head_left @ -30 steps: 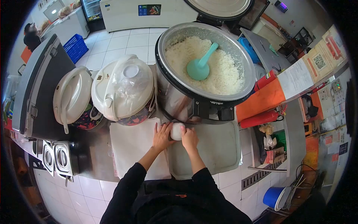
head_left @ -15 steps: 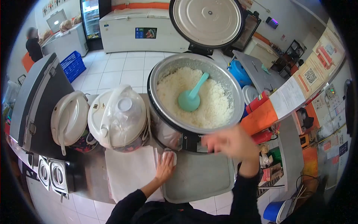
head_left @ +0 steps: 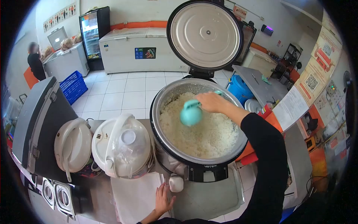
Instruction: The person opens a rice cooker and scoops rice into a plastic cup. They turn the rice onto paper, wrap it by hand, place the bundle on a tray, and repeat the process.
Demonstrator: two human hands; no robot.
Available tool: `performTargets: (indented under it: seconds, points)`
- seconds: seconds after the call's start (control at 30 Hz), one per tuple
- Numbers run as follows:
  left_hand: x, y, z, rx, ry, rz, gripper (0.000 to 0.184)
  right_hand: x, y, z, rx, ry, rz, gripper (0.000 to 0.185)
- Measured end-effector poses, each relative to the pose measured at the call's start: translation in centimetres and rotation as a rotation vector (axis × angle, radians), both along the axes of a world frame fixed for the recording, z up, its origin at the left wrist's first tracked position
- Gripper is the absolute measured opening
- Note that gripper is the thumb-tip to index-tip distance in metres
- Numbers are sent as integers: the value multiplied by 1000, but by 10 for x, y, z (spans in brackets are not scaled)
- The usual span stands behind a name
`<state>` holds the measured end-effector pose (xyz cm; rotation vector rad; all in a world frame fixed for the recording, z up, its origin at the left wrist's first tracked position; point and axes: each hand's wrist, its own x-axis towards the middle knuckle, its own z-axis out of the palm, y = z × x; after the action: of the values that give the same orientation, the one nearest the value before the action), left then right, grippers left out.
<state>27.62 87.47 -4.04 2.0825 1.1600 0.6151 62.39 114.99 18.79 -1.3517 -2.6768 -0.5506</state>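
Observation:
My right hand [head_left: 214,102] is closed around the handle of a turquoise rice paddle [head_left: 191,115], held over the cooked white rice [head_left: 199,140]. The rice lies in a large open rice cooker [head_left: 240,147], whose round lid [head_left: 208,31] stands raised behind it. My left hand [head_left: 162,199] rests with fingers spread on a stack of white paper sheets [head_left: 136,194]. Right beside its fingertips sits a small white rounded object [head_left: 176,183] whose kind I cannot make out. A grey tray [head_left: 209,198] lies under the front of the cooker.
Two white-lidded pots [head_left: 72,145] [head_left: 123,147] stand left of the cooker, the nearer one with a clear plastic bag and cup on it. A grey cooler box [head_left: 41,127] and steel containers [head_left: 59,196] are farther left. Another person [head_left: 35,63] stands at the back left.
My right hand has reached into the cooker and taken hold of the rice paddle. My left hand has let go of the small white object and shifted onto the paper. The view has tilted up.

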Motion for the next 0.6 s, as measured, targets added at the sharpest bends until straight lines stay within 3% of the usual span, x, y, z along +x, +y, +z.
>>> performTargets:
  seconds: [0.03,0.1,0.23,0.3,0.43,0.53,0.6]
  points:
    - [1,3,4,0,8,-5,70,-6,-2,8,0,8,-5,16]
    - [12,7,19,11,-185,50,71,-30,-4,17,-224,89,-422,20]
    - [32,34,63,110,-344,10,76,-53,-11,3,-277,29,-417,20]
    - [40,52,86,254,-425,-83,86,-53,-17,6,-444,32,-423,24]
    - [50,63,111,73,-437,-178,93,-60,-53,-5,-720,159,-374,25]
    - [57,58,117,42,-525,-132,91,-82,-70,8,-822,11,-351,23]
    - [56,57,116,31,-531,-137,90,-74,-63,-6,-1063,-35,-323,31]
